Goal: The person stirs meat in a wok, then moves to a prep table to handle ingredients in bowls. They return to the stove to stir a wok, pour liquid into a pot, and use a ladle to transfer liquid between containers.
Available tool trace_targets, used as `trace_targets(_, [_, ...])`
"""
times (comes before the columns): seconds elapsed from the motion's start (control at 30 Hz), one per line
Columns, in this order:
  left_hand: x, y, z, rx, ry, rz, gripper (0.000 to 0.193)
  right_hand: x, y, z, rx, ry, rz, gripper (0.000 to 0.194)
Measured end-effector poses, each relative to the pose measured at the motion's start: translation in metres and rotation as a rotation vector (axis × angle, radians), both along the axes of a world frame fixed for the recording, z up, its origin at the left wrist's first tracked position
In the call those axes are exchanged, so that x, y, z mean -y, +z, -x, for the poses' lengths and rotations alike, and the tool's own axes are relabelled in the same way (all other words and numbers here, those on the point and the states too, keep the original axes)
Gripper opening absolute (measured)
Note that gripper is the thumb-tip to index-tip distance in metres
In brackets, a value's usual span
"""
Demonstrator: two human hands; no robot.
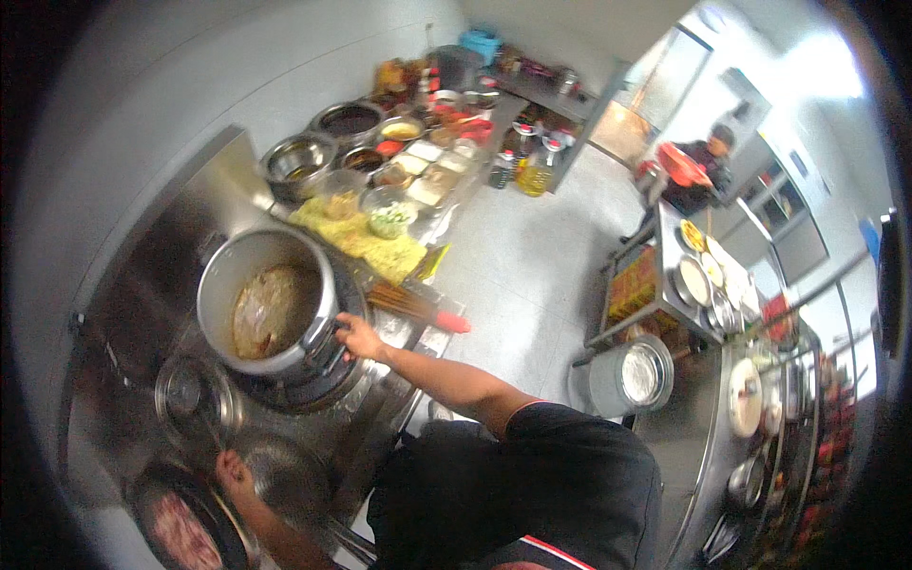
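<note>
My right hand grips the black side handle of a deep metal pot, which sits at a burner. Brownish food or broth lies inside; blur hides what it is. My left hand is closed like a fist, and a thin metal handle seems to run from it towards a round metal vessel beside the pot. Below that hand, a dark pan holds pinkish sliced meat. Another round metal piece lies just right of the hand.
A yellow cloth carries clear bowls, one with chopped greens. Behind stand metal basins and seasoning containers. A bamboo brush lies by the stove edge. Oil bottles stand on the floor. Across the aisle, a person holds a red basin.
</note>
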State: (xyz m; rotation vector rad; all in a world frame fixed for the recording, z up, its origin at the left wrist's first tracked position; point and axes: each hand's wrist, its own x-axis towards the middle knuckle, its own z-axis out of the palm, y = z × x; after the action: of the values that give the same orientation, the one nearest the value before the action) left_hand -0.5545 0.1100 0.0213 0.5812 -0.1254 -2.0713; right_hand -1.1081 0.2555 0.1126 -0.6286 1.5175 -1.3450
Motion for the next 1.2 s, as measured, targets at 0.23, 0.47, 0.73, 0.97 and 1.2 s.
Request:
trace_targets(0.23, [-0.014, 0.064, 0.024, 0.340, 0.208, 0.019, 0.017, -0.011, 0.025, 0.001, -0.074, 0.029, 0.022, 0.044])
trace_targets(0.47, [-0.012, 0.097, 0.027, 0.050, -0.049, 0.028, 0.023, -0.010, 0.015, 0.002, -0.092, 0.034, 0.042, 0.048])
trace_targets(0.73, [-0.030, 0.103, 0.043, 0.482, 0.198, -0.021, 0.023, -0.007, 0.011, 0.000, -0.099, 0.086, 0.105, 0.038])
trace_targets(0.97, [-0.036, 0.060, 0.024, 0.484, 0.298, 0.057, 0.020, -0.004, 0.003, 0.004, -0.078, 0.111, 0.069, 0.061])
trace_targets(1.2, [-0.040, 0.025, 0.001, 0.237, 0.303, 0.172, 0.014, 0.000, -0.017, 0.007, -0.068, 0.133, 0.153, 0.038])
